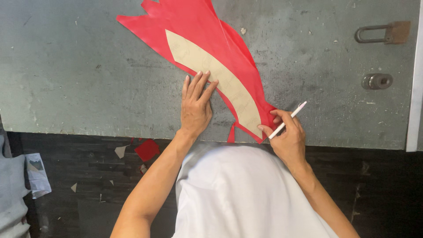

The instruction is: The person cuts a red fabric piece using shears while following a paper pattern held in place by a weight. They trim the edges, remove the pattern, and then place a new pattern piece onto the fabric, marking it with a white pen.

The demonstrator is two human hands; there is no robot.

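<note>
Red sheet: a glossy red piece of material (pixel 200 33) lies flat on the grey worktable (pixel 79 79), running from the far edge of view down toward the near edge; its outline is jagged at the far end and narrows to a point close to the table's near edge.
Template: a curved beige paper pattern (pixel 216 75) lies on top of the red sheet, following its length, red showing along both sides of it.
Left hand: the left hand (pixel 195 105) lies palm down, fingers stretched and close together, fingertips pressing on the template's near edge, heel on bare table just beside the red sheet; it grips nothing.
Right hand: the right hand (pixel 288 134) is curled around a white pen (pixel 287 120), held between thumb and fingers, at the narrow near end of the red sheet; the pen's tip sits by the template's lower corner, its other end pointing away to the right.
Table surface: worn, scuffed, speckled with small scraps.
Hardware: a rusty metal handle (pixel 382 33) and a round metal knob (pixel 377 81) sit at the table's right, well apart from the sheet.
Floor: dark boards (pixel 88 176) below the table edge carry a red offcut (pixel 147 150) and pale paper scraps.
Obstruction: the person's white shirt (pixel 246 194) hides the floor between the arms.
</note>
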